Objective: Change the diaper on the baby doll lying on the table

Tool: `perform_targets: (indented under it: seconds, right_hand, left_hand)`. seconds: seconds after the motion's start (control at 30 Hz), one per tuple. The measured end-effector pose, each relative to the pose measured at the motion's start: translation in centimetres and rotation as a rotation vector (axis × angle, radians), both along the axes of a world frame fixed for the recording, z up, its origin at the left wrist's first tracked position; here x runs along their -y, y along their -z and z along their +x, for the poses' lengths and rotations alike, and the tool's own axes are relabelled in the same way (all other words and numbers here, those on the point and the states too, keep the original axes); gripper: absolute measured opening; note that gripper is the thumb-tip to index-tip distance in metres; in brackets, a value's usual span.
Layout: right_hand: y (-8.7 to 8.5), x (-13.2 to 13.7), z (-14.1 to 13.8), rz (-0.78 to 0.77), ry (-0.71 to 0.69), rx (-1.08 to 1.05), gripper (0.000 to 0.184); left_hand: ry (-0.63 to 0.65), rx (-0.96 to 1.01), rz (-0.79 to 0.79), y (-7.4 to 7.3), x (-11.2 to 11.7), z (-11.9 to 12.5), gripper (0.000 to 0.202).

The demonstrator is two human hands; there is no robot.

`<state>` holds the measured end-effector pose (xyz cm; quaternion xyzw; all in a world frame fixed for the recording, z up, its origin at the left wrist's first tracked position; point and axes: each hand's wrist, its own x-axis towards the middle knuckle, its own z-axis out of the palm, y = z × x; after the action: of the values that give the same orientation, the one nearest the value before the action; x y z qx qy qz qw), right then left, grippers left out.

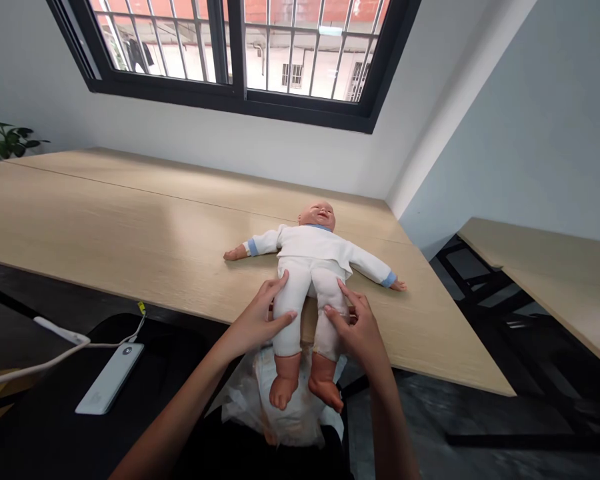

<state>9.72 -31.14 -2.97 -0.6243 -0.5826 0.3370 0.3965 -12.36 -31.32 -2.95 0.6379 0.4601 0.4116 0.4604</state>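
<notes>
A baby doll (314,245) in a white top with blue cuffs lies face up on the wooden table (155,247), arms spread, its head toward the wall. Its white-clothed legs point at me, and the bare feet hang past the table's front edge. Around the doll's leg on the left side of the picture, my left hand (264,313) has its thumb on top and fingers at the outer side. My right hand (357,323) grips the other leg the same way. Some fingertips are hidden under the legs.
A clear plastic bag (280,407) with white contents rests on my lap beneath the doll's feet. To the left, a white power bank (111,379) with a cable lies on a black seat (160,373). Another table (555,267) stands at right; a barred window (240,53) is ahead.
</notes>
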Motion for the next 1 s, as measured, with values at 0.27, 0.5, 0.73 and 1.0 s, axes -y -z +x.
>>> perform_targets:
  seconds: [0.27, 0.5, 0.73, 1.0]
  right_hand:
    - [-0.1, -3.0, 0.4, -0.003, 0.036, -0.007, 0.083]
    - [0.2, -0.9, 1.0, 0.083, 0.101, -0.013, 0.084]
    - [-1.1, 4.5, 3.0, 0.251, 0.342, -0.087, 0.065]
    - [-1.4, 6.5, 3.1, 0.313, 0.413, -0.196, 0.058]
  left_hand:
    - [0.019, -0.031, 0.011, 0.7, -4.0, 0.2, 0.083]
    - [-0.250, -0.067, 0.262, -0.3, -1.4, -0.3, 0.054]
    - [0.456, -0.142, -0.020, -2.2, 7.4, -1.1, 0.024]
    - [0.499, -0.537, -0.111, 8.1, 8.8, 2.6, 0.089]
